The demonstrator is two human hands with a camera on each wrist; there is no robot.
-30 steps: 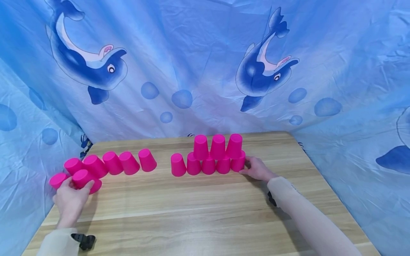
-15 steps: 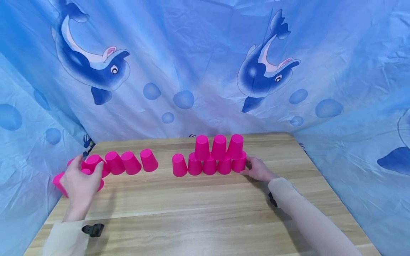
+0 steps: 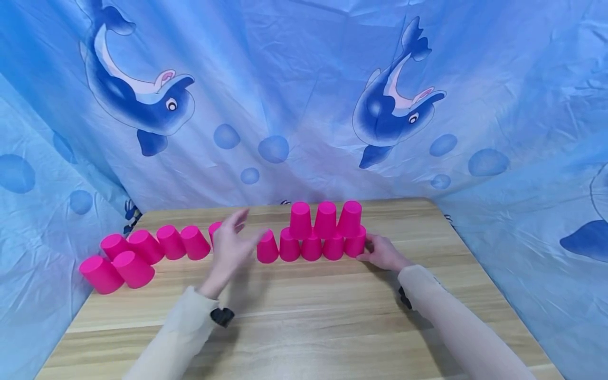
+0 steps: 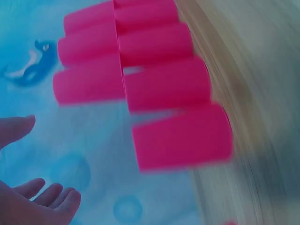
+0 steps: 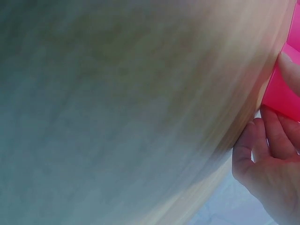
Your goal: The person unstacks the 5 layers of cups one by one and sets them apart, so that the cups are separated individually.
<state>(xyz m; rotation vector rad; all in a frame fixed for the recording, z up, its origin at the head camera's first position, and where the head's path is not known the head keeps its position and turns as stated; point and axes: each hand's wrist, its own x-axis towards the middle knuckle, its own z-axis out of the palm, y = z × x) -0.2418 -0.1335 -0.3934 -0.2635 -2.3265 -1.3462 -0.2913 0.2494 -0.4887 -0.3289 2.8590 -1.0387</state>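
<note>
Dolphin-print curtain [image 3: 309, 79] behind surface [image 3: 304, 327]. Head: pink cup stack [image 3: 311, 248] near far edge, right hand [image 3: 385, 253] holding right-end cup [image 3: 353, 245]; left hand [image 3: 231, 250] between stack and cups [image 3: 133, 270] toward left edge. Left wrist: fingers [image 4: 70, 204] wide. Right wrist: fingers [image 5: 277, 138] on cup.

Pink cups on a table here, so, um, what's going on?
Someone is handling upside-down pink cups on a wooden table. Their right hand holds the right-end cup of a row of five, with three more cups standing on top of that row. Their left hand, fingers apart and holding nothing, is near the gap between that row and seven other cups on the left.
</note>
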